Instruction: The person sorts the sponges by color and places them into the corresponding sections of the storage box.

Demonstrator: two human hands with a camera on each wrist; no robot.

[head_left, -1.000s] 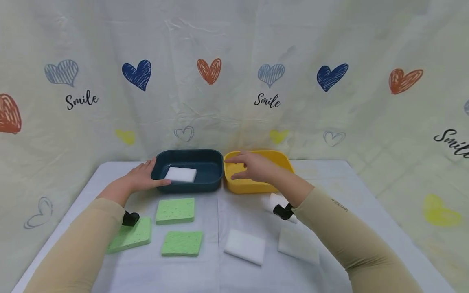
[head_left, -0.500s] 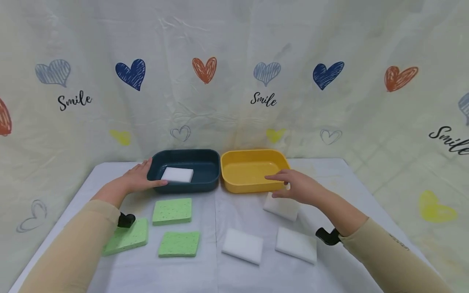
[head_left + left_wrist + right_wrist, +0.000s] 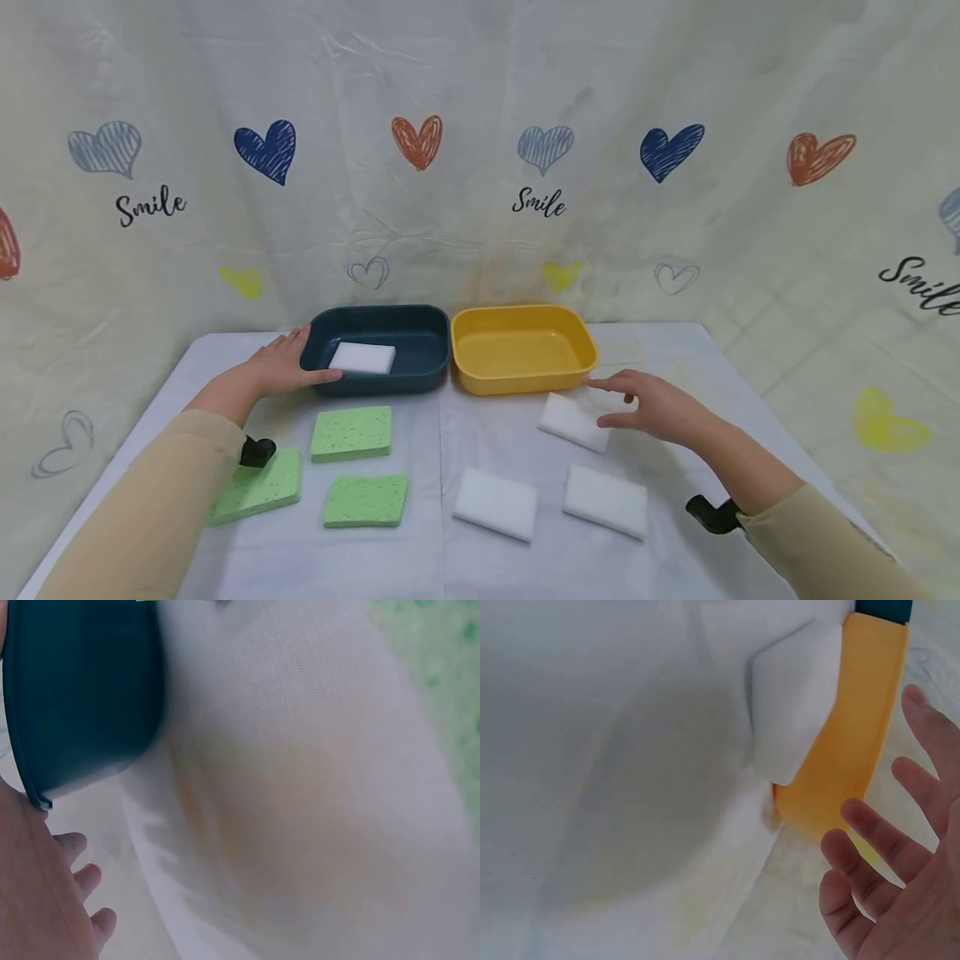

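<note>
Well, I have the left hand (image 3: 273, 371) spread with fairly straight fingers against the dark blue box (image 3: 420, 383), left of centre in the frame. The right hand (image 3: 656, 408) holds nothing, thumb and fingers parted, beside the white sponge (image 3: 568, 421) right of centre. Because that sponge lies so near the yellow box (image 3: 513, 384), I suspect a careless reach could nudge the box or shove the sponge askew.

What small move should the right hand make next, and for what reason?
Probably the right hand should lower and pinch the nearest white sponge: the hand is empty, open and close to that sponge, while another white sponge lies in the dark teal tray, which the left hand touches.
</note>
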